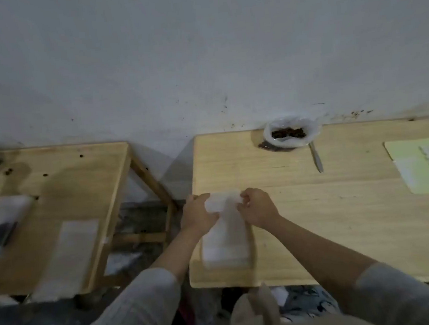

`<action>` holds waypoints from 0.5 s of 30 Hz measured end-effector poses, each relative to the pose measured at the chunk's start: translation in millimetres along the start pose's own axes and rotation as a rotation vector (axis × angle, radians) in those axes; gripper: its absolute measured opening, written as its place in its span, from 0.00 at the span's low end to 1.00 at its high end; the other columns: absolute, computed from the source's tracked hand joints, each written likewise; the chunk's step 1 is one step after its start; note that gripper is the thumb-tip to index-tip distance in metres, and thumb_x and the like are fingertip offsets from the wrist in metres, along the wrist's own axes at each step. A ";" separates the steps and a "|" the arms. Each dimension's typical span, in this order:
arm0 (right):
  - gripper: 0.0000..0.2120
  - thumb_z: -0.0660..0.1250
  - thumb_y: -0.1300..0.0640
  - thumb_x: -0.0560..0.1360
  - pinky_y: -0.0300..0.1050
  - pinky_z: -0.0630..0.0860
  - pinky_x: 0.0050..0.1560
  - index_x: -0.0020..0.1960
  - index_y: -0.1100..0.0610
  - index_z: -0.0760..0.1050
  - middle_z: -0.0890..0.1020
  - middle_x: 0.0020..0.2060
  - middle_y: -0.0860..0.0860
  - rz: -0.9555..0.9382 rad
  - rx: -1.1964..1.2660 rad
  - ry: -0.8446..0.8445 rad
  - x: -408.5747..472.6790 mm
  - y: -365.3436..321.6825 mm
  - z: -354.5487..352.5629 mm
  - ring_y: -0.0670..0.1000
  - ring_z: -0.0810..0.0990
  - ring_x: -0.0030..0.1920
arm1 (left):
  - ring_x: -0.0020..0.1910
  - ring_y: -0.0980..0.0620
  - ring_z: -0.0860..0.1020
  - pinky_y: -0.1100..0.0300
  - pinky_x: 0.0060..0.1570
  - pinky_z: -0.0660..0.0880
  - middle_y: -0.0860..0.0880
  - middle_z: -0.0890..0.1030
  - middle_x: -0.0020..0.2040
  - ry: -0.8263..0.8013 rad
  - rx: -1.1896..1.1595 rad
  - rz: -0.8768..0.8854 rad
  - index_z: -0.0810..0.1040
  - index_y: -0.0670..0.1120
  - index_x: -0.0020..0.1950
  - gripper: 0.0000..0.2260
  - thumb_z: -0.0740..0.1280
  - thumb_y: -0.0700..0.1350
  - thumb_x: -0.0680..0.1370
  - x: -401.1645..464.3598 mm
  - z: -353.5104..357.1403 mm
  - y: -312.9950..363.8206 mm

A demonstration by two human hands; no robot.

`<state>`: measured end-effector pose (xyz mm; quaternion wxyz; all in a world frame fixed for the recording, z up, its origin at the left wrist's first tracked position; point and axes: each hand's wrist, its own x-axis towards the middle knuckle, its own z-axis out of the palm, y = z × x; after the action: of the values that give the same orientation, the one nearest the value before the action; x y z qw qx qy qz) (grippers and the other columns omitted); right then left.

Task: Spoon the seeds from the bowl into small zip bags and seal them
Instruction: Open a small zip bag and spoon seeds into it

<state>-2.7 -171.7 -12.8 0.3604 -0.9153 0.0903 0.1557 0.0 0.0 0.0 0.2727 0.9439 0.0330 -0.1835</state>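
Zip bags (226, 242), a pale stack on the counter (344, 215), lie directly under your hands; your left hand (197, 213) and right hand (258, 206) each pinch the top bag's far end. The seed bowl (290, 132) and spoon (316, 157) sit well beyond your right hand.

Bare worktop (344, 215) is lying open between the bowl (291, 132) and the near edge. Just right of the bowl, a spoon (316, 159) is jutting toward the near edge. Farther right of the bowl, a green sheet (426, 165) is blocking that corner.
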 end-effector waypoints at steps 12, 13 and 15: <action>0.20 0.71 0.54 0.71 0.48 0.77 0.52 0.60 0.59 0.73 0.78 0.53 0.57 0.146 0.093 0.081 -0.9 -3.5 21.0 0.56 0.79 0.51 | 0.62 0.46 0.69 0.58 0.61 0.69 0.47 0.66 0.67 0.069 -0.016 -0.019 0.71 0.48 0.68 0.28 0.75 0.50 0.70 0.6 16.1 -8.6; 0.20 0.71 0.54 0.70 0.48 0.77 0.52 0.59 0.59 0.73 0.78 0.53 0.57 0.160 0.117 0.092 -0.2 -3.6 21.1 0.56 0.79 0.50 | 0.62 0.46 0.69 0.58 0.62 0.68 0.47 0.66 0.67 0.071 -0.022 -0.020 0.71 0.49 0.68 0.28 0.75 0.49 0.70 0.4 16.8 -9.4; 0.20 0.73 0.55 0.69 0.46 0.76 0.51 0.58 0.60 0.74 0.79 0.51 0.56 0.188 0.167 0.115 1.3 -3.9 20.9 0.55 0.79 0.50 | 0.63 0.46 0.68 0.58 0.63 0.66 0.47 0.66 0.67 0.076 -0.029 -0.014 0.71 0.49 0.68 0.28 0.74 0.49 0.70 -0.9 18.4 -10.5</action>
<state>-4.9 -154.6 -25.2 0.4133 -0.8771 0.2087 0.1280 -8.5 -0.8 -19.3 0.2836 0.9458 0.0526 -0.1490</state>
